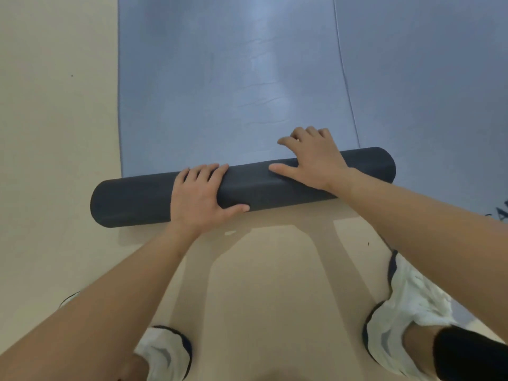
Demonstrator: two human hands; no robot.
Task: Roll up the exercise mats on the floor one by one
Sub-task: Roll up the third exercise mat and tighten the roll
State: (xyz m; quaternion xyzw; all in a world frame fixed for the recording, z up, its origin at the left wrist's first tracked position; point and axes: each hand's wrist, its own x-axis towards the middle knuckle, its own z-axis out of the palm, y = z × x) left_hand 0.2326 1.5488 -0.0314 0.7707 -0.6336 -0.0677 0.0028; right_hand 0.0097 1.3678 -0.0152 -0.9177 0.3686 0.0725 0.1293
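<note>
A blue exercise mat [220, 78] lies flat on the floor and stretches away from me. Its near end is wound into a dark grey roll [132, 202] lying crosswise. My left hand [200, 196] rests on the roll left of its middle, fingers straight over the top and thumb on the near side. My right hand [316, 158] presses on the right part of the roll, its fingers reaching over the far side onto the flat mat, thumb stretched along the roll.
A second blue mat [426, 92] lies flat beside the first on the right, edges touching. Beige floor [55, 105] runs along the left and under me. My white shoes [406, 320] stand apart behind the roll.
</note>
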